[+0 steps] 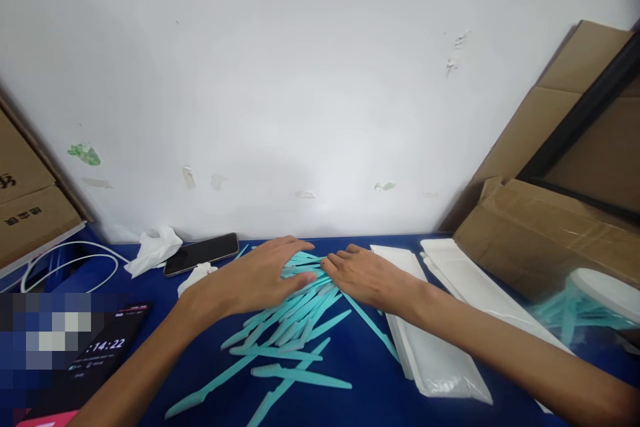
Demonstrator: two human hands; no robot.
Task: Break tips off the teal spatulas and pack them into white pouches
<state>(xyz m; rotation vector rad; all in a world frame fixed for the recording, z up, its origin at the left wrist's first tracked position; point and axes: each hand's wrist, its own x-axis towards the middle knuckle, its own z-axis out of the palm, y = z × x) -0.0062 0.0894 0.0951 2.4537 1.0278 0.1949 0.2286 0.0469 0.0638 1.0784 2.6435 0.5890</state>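
A loose heap of thin turquoise eyebrow razors (295, 320) with pale covers over their blades lies on a blue table. My left hand (273, 273) rests on the left side of the heap, its thumb and fingers spread apart over the razors. Opposite it, my right hand (357, 273) bends its fingers down, pressed together, on the heap's upper right end. Its fingertips touch the razor ends, and what lies under the palm is hidden. One razor (370, 323) slants out from below this hand. Nearer the front, several razors (305, 377) lie crossed and apart from the heap.
White plastic-wrapped packets (445, 367) lie right of the heap. Farther right is a clear container (590, 307) with turquoise pieces, before cardboard boxes (560, 233). A phone (203, 253), crumpled tissue (155, 250), a white cable (75, 257) and a lit screen (110, 353) are left.
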